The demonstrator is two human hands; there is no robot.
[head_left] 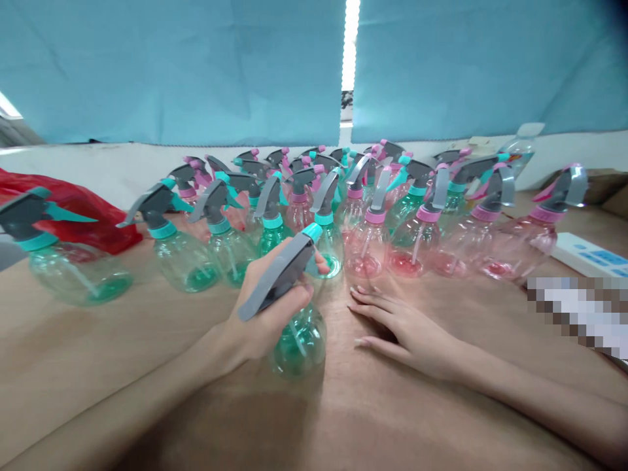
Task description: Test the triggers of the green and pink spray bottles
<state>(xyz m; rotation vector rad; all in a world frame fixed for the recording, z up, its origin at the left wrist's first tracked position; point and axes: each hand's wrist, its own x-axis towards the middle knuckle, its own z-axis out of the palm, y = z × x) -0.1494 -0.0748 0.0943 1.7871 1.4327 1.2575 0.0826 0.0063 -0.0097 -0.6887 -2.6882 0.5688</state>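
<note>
My left hand [275, 301] is wrapped round the neck of a green spray bottle [299, 343], just below its grey trigger head with a teal nozzle. The clear green body shows under my fingers, with a thin tube inside. My right hand [392, 320] lies flat on the wooden table [392, 418], fingers stretched out and holding nothing. Just beyond its fingertips stands a pink spray bottle [367, 248]. Another green spray bottle [326, 245] stands right behind the held one.
Several green and pink spray bottles stand in rows at the back, one green bottle [78, 275] at far left. Beyond it lies a red plastic bag [98, 209]. At right are a white box with blue print [589, 255] and a clear water bottle [523, 154]. Blue sheeting [196, 72] hangs behind.
</note>
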